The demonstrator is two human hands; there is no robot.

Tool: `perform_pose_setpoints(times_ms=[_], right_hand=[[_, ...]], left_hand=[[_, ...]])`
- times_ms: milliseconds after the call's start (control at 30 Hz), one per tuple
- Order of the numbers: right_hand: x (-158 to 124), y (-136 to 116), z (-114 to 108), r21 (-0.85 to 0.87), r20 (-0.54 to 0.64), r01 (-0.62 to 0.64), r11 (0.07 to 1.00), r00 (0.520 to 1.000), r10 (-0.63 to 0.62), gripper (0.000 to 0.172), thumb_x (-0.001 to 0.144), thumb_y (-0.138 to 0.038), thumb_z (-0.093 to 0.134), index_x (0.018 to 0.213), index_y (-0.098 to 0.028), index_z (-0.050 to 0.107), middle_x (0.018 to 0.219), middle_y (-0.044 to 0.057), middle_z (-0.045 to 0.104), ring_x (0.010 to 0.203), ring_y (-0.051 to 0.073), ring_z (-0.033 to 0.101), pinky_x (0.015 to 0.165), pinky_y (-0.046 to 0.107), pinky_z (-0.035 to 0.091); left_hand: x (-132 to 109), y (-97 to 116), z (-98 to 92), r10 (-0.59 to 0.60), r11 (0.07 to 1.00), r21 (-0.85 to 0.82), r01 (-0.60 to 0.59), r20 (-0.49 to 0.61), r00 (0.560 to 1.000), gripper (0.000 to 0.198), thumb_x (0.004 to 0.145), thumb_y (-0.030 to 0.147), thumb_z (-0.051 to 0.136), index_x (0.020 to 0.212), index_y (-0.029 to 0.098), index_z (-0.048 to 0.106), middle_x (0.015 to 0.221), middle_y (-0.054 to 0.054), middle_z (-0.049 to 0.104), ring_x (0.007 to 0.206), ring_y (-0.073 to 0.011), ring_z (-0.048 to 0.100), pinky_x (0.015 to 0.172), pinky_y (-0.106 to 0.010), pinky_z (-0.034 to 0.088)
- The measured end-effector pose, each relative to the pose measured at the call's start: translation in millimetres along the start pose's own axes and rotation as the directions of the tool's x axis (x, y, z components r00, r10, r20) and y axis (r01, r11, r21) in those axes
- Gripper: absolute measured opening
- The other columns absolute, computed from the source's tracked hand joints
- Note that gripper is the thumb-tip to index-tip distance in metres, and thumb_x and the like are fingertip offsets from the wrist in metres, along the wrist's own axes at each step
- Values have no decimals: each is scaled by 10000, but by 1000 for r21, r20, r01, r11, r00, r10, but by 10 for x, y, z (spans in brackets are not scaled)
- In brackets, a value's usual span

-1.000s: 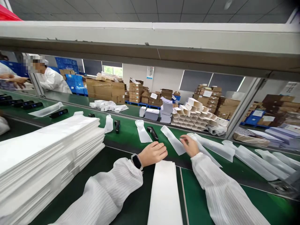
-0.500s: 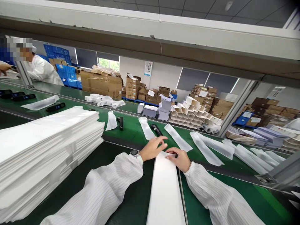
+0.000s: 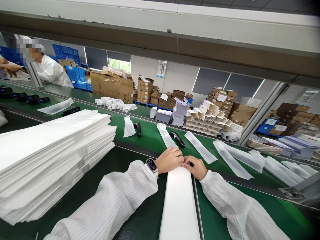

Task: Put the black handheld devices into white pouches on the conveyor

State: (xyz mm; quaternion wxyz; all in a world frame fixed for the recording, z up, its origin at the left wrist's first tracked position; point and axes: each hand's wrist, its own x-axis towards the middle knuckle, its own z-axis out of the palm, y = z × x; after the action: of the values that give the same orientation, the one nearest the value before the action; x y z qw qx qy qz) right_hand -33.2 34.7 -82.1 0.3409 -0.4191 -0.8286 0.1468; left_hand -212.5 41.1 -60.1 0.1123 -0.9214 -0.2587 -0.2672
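A long stack of flat white packing sleeves (image 3: 178, 203) lies in front of me, pointing away. At its far end my left hand (image 3: 170, 160) has its fingers bent together over the top sleeve's edge, watch on the wrist. My right hand (image 3: 196, 167) pinches the same end from the right, fingertips touching the left hand's. Just beyond lie a translucent white sleeve (image 3: 167, 134) and a black handheld device (image 3: 177, 139). The exact fingertip hold is partly hidden.
A tall pile of white sleeves (image 3: 57, 156) stands at left. Loose sleeves (image 3: 201, 146) and several black devices (image 3: 37, 100) lie along the green belt (image 3: 147, 146). A metal post (image 3: 265, 113) rises at right. Beyond are open cartons (image 3: 208, 118) and a person in white (image 3: 53, 70).
My left hand has lowered and closed over the sleeve's end; its fingers were raised and apart before. Both hands have come together. The view has shifted slightly.
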Motion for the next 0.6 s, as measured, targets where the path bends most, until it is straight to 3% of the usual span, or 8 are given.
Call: perform_pose_setpoints(times_ms=[100, 233, 333, 433, 600], right_hand=[[12, 22, -85, 72, 97, 3, 997, 995, -10, 148, 682, -333, 576, 620, -198, 570, 946, 55, 594, 958, 207, 495, 818, 330, 384], [188, 106, -254, 228, 202, -79, 970, 979, 32, 221, 733, -369, 501, 702, -181, 613, 1052, 72, 548, 1017, 205, 464, 872, 327, 354], [502, 272, -275, 172, 12, -199, 965, 980, 200, 234, 743, -366, 463, 816, -186, 594, 1030, 68, 551, 959, 197, 497, 808, 315, 395], [801, 507, -151, 66, -196, -337, 939, 919, 343, 257, 642, -318, 570, 864, -187, 574, 911, 83, 576, 932, 254, 493, 792, 386, 371], [853, 774, 11, 195, -294, -388, 901, 853, 432, 442, 582, -217, 605, 1010, -182, 499, 802, 84, 571, 873, 284, 516, 763, 449, 362]], left_hand=[[-6, -6, 3, -1, 1000, 0, 1, 8, 1000, 155, 793, 272, 452, 727, 156, 529, 810, -20, 508, 851, -154, 409, 697, -266, 309], [-19, 1, -14, 25, 1000, 10, -25, 28, 999, 200, 723, 346, 534, 670, 153, 537, 801, -22, 502, 851, -172, 401, 686, -272, 306], [-19, 22, -42, 46, 997, 67, -49, 47, 998, 189, 736, 337, 520, 718, 151, 550, 813, -28, 495, 826, -169, 400, 670, -276, 301], [-7, 44, -58, 59, 987, 148, -69, 69, 996, 172, 767, 300, 484, 718, 145, 541, 797, -29, 490, 799, -164, 403, 648, -278, 293], [12, 52, -52, 116, 980, 146, -132, 116, 986, 164, 802, 241, 444, 676, 156, 506, 699, -11, 510, 751, -149, 410, 628, -269, 283]])
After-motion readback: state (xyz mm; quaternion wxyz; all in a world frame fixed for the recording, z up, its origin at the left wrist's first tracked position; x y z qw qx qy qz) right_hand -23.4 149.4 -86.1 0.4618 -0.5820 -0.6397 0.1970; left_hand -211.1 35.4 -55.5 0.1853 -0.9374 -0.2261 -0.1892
